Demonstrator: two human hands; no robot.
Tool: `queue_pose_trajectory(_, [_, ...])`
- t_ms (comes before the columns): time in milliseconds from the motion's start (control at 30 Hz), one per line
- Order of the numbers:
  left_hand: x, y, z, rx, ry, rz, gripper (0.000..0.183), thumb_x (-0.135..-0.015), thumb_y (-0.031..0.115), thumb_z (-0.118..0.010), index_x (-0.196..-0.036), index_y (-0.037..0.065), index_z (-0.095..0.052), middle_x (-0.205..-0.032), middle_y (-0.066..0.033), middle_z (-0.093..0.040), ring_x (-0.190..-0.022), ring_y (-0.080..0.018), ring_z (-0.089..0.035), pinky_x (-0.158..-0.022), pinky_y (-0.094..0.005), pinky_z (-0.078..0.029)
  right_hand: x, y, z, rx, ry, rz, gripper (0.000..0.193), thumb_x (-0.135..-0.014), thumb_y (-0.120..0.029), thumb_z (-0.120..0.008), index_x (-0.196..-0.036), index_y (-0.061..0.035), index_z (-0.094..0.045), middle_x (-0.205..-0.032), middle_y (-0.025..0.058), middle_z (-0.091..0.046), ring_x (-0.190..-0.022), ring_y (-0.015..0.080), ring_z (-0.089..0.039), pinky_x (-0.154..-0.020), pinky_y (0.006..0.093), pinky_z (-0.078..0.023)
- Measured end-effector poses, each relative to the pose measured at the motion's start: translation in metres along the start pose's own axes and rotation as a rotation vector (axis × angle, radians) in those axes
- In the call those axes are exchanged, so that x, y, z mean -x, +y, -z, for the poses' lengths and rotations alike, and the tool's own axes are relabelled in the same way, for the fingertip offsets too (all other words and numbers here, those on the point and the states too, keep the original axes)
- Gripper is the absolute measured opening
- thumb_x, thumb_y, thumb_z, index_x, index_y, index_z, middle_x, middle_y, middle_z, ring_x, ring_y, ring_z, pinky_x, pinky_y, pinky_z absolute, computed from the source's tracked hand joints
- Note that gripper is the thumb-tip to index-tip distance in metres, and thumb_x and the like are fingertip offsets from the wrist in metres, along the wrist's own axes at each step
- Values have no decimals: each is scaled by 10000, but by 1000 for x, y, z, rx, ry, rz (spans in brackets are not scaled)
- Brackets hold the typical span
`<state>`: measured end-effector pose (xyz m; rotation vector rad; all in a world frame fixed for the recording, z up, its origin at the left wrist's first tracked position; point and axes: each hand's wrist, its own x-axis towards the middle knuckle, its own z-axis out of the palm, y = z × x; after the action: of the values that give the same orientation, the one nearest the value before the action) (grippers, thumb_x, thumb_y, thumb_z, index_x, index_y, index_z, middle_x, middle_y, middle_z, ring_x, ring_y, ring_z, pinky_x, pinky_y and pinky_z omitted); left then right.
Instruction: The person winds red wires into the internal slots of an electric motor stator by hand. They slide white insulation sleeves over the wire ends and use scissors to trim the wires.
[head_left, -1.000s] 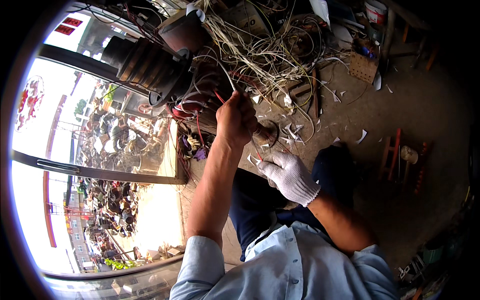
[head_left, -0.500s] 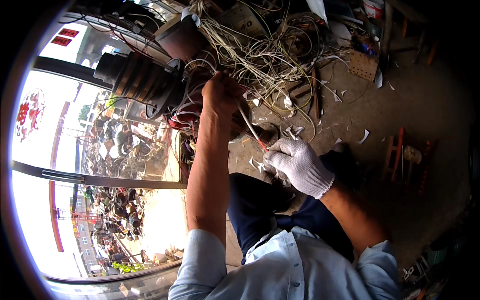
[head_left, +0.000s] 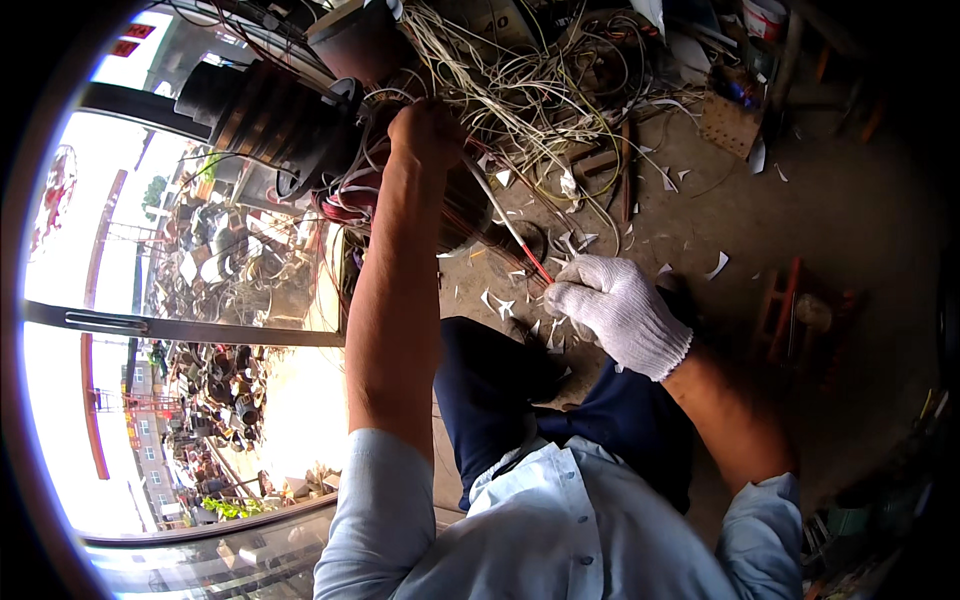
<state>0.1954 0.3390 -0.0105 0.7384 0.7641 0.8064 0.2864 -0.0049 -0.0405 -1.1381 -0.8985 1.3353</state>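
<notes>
A white cable runs slantwise between my two hands, and its lower end shows a bare red wire. My left hand, ungloved, is closed around the cable's upper part, near the tangle of wires. Lower and to the right, my right hand wears a white knitted glove and pinches the end of the red wire. What else lies within the gloved fingers is hidden. Beside my left hand, reddish wires hang in a bundle.
A large heap of tangled white cables lies ahead. A dark ribbed cylinder and a brownish pot stand at the left by the window frame. White scraps litter the floor. A small red wooden stool is at the right.
My hands have drawn farther apart, the left moving up and the right moving to the right. More of the red wire shows. The whole view has shifted slightly.
</notes>
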Motion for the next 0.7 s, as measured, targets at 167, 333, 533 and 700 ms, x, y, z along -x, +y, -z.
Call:
queue_pose_trajectory(167, [-8, 2, -6, -41, 187, -145, 218, -991, 106, -481, -775, 89, -501, -595, -13, -462, -437, -175, -461, -353, -351, -349, 10, -9, -4, 105, 8, 31, 140, -951, -116, -623, -957, -4, -707, -768, 19, -664, -633, 39, -544, -589, 230, -455])
queue_pose_trajectory(333, [-29, 26, 30, 75, 112, -125, 183, -1015, 154, -477, -885, 71, -574, -658, -11, -526, -484, -135, -490, -400, -279, -425, 23, -16, -8, -13, -20, -92, 156, -974, -131, -607, -962, 5, -684, -709, -8, -620, -585, 29, -519, -536, 212, -426])
queue_pose_trajectory(533, [90, -56, -22, 91, -195, -35, 202, -1064, 185, -438, -1091, 23, -556, -811, -58, -567, -730, -191, -558, -736, -321, -494, 7, -28, 11, -104, 33, -130, 185, -997, -149, -589, -960, 13, -671, -662, 4, -605, -517, 37, -508, -468, 203, -398])
queue_pose_trajectory(700, [159, -104, -34, -240, -451, -191, 175, -1026, 150, -567, -1096, -10, -561, -973, -123, -643, -824, -216, -623, -770, -335, -514, -33, -46, 40, -141, 110, -134, 95, -929, -65, -676, -889, 21, -668, -590, 18, -594, -467, 56, -511, -435, 230, -390])
